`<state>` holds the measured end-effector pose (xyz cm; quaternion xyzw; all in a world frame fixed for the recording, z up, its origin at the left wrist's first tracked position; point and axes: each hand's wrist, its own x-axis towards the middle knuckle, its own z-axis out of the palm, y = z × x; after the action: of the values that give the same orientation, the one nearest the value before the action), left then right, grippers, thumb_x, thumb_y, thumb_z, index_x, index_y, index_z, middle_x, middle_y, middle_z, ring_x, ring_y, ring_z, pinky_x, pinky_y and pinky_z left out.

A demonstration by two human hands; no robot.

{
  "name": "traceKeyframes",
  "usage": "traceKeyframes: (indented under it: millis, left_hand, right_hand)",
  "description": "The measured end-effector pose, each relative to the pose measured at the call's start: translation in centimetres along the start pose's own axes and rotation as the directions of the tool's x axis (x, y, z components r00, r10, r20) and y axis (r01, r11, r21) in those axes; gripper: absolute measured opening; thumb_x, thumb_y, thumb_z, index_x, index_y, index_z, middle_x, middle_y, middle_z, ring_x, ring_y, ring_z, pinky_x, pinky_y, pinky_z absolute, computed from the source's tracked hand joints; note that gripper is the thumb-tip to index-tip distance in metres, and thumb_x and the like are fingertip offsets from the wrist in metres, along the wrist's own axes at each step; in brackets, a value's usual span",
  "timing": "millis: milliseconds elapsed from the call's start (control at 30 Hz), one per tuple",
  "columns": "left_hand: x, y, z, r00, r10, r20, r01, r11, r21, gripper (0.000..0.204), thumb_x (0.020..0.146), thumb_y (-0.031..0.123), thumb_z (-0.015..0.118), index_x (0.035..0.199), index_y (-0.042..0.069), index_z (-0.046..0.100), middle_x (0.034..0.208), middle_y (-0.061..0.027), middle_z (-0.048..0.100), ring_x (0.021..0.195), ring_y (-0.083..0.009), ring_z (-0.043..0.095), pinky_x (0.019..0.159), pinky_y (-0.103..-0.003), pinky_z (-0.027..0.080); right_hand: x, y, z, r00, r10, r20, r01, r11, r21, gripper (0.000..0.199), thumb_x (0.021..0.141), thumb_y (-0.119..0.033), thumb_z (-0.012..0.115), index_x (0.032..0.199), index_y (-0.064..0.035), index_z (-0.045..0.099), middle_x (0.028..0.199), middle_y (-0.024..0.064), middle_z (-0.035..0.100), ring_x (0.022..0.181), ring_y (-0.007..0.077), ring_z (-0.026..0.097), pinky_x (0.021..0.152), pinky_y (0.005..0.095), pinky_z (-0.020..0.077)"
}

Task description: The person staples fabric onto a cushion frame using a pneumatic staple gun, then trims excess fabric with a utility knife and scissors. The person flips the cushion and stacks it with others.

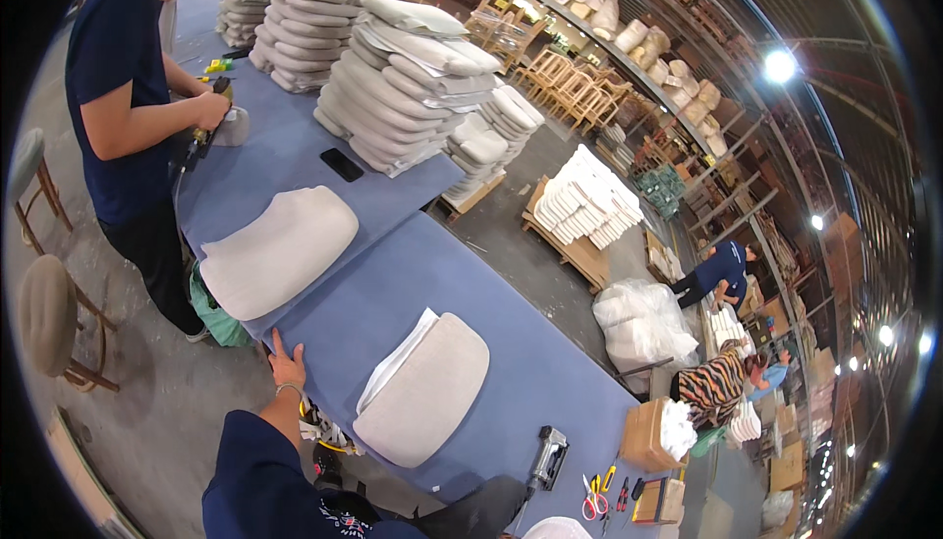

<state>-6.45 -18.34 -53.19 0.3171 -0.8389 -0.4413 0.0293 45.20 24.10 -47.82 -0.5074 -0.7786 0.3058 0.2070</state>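
Observation:
My left hand point(287, 366) rests at the edge of the blue-covered table point(339, 323), fingers spread and holding nothing. A bracelet circles its wrist. Near it lies a large light-grey upholstered cushion panel point(285, 249), curved in outline. To the right of the hand lies a smaller grey padded seat cushion point(427, 397), with a white sheet or panel point(398, 357) showing along its left side. My right hand is not in view. A metal staple gun point(548, 457) lies near the table's lower right.
Red-handled scissors point(593, 500), a yellow cutter point(609, 477) and a cardboard box point(646, 436) sit at the right end. Stacked grey cushions point(408, 82) and a black phone point(341, 165) are farther back. A co-worker point(123, 97) at the left grips a tool over a small pad.

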Motion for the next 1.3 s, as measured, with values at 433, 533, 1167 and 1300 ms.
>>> traceKeyframes:
  millis: [433,533,1167,1300]
  left_hand:
    - [-5.2,-13.5,-8.6,0.907,-0.024,0.421,-0.148,0.916,0.372,0.067,0.101,0.032,0.059,0.16,0.014,0.034,0.122,-0.0286,0.069,0.109,-0.0466,0.068,0.098,-0.055,0.052]
    - [-12.6,-24.3,-9.6,0.77,-0.199,0.606,-0.177,0.846,0.503,0.064,0.097,0.032,0.062,0.153,0.006,0.046,0.122,-0.0281,0.069,0.113,-0.0442,0.067,0.102,-0.054,0.051]
    - [-33.1,-17.7,-8.6,0.18,0.125,0.976,-0.695,0.719,0.037,0.041,0.098,0.037,0.059,0.124,0.008,0.073,0.133,-0.0153,0.069,0.12,-0.0365,0.065,0.106,-0.045,0.05]
    - [-30.6,-17.4,-4.6,0.471,0.162,0.867,-0.152,0.983,-0.1,0.026,0.1,0.027,0.064,0.109,0.005,0.074,0.101,-0.0095,0.077,0.085,-0.0224,0.073,0.074,-0.035,0.057]
  right_hand:
    - [-9.5,8.5,9.3,0.834,0.283,0.474,-0.527,0.662,0.533,0.018,0.095,-0.009,0.065,0.113,-0.0074,0.066,0.091,0.0064,0.068,0.07,0.0196,0.066,0.057,0.0328,0.0538]
    - [-22.2,3.5,8.9,0.649,0.311,0.694,-0.606,0.763,0.225,0.022,0.1,-0.021,0.066,0.108,-0.0015,0.07,0.095,0.0102,0.074,0.079,0.0249,0.071,0.067,0.0397,0.0572]
    - [-40.9,22.8,-1.5,0.756,0.281,0.592,-0.357,0.934,0.012,0.023,0.097,-0.017,0.064,0.114,-0.002,0.066,0.098,0.0159,0.069,0.085,0.027,0.069,0.071,0.038,0.0533]
    - [-27.7,14.9,3.4,0.707,0.288,0.646,-0.464,0.878,0.116,0.017,0.097,-0.008,0.062,0.111,0.0001,0.064,0.089,0.0116,0.068,0.073,0.0222,0.069,0.059,0.0331,0.0539]
